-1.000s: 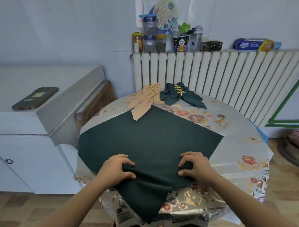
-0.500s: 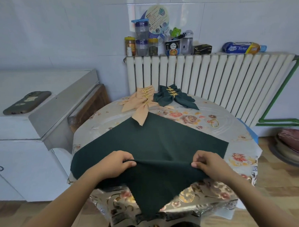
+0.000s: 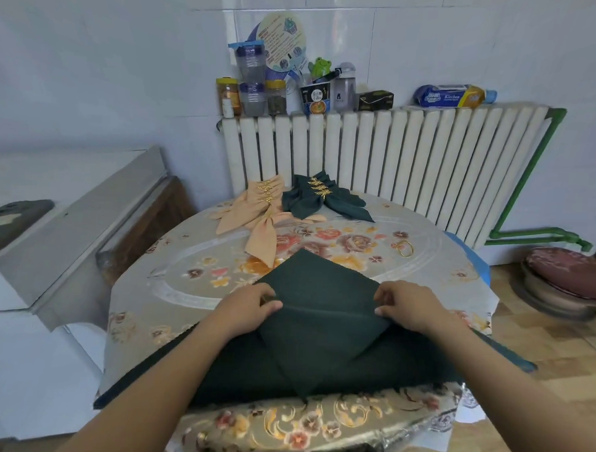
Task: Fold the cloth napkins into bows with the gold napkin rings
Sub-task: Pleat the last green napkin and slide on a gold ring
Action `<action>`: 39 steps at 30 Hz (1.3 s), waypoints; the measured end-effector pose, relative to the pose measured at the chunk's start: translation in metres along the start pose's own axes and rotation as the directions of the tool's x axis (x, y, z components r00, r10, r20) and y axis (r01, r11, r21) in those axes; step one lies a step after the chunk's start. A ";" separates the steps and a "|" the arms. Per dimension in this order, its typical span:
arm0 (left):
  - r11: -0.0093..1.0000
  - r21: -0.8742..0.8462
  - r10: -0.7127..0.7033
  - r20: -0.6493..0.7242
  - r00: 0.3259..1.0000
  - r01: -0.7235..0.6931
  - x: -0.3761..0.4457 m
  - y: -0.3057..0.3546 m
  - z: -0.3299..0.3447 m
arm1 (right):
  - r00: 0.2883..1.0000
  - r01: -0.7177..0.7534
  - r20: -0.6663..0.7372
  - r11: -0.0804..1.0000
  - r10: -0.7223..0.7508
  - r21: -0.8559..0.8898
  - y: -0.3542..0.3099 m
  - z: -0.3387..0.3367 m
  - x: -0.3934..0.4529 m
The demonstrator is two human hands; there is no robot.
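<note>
A dark green napkin [image 3: 319, 332] lies on the counter [image 3: 185, 275], near edge, one corner hanging over the front. A raised pleat runs across its middle, pinched at each end: left hand [image 3: 252, 307] with thumb and fingers closed on the fold's left end, right hand [image 3: 405, 307] likewise on the right end. The far corner points toward the finished bows, peach [image 3: 261, 210] and green [image 3: 320, 199], stacked by the radiator [image 3: 412, 162]. A loose gold ring [image 3: 406, 248] sits well apart, far right of the counter. Step judged to be accordion pleating, early stage. For a clean result the fold is best kept straight between both pinches, with equal tension at each end, and each pleat laid down at matching width. The cloth looks soft and likely to slip; pleats should be pressed flat before re-gripping. The overhanging corner may drag the cloth forward.
</note>
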State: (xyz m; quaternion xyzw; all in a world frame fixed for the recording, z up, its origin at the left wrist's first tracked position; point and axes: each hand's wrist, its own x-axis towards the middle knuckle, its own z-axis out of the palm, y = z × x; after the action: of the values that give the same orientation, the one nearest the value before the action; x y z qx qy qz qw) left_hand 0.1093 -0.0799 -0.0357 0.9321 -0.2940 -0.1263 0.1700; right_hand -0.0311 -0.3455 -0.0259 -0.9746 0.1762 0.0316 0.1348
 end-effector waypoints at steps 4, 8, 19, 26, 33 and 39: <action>0.986 -0.024 0.167 0.057 0.984 -0.166 0.007 -0.004 0.026 | 0.969 0.244 0.002 0.963 -0.245 0.111 -0.015 0.027 -0.002; 0.982 -0.027 0.186 0.184 0.965 -0.184 0.007 -0.010 0.037 | 0.948 0.296 0.049 0.928 -0.314 0.227 -0.025 0.056 -0.010; 0.972 -0.198 0.204 0.471 0.858 -0.122 0.025 -0.011 -0.003 | 0.992 0.122 -0.035 0.915 -0.118 0.384 -0.034 0.051 0.026; 0.934 -0.357 0.011 -0.008 1.000 -0.013 0.075 0.006 0.001 | 0.991 -0.025 -0.105 0.878 0.085 0.478 -0.026 0.027 0.084; 0.980 -0.188 -0.101 -0.179 0.979 0.066 0.109 0.000 0.031 | 0.985 0.080 -0.168 0.947 -0.028 0.310 -0.028 0.037 0.106; 0.993 -0.104 -0.086 -0.294 0.952 0.058 0.116 0.001 0.038 | 0.987 0.047 -0.160 0.990 -0.024 0.135 -0.030 0.057 0.129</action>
State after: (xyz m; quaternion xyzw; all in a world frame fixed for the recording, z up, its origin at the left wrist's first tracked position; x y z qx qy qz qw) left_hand 0.1883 -0.1589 -0.0859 0.9415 -0.2244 -0.0040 0.2513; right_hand 0.0997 -0.3465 -0.0874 -0.9653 0.1707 -0.0605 0.1884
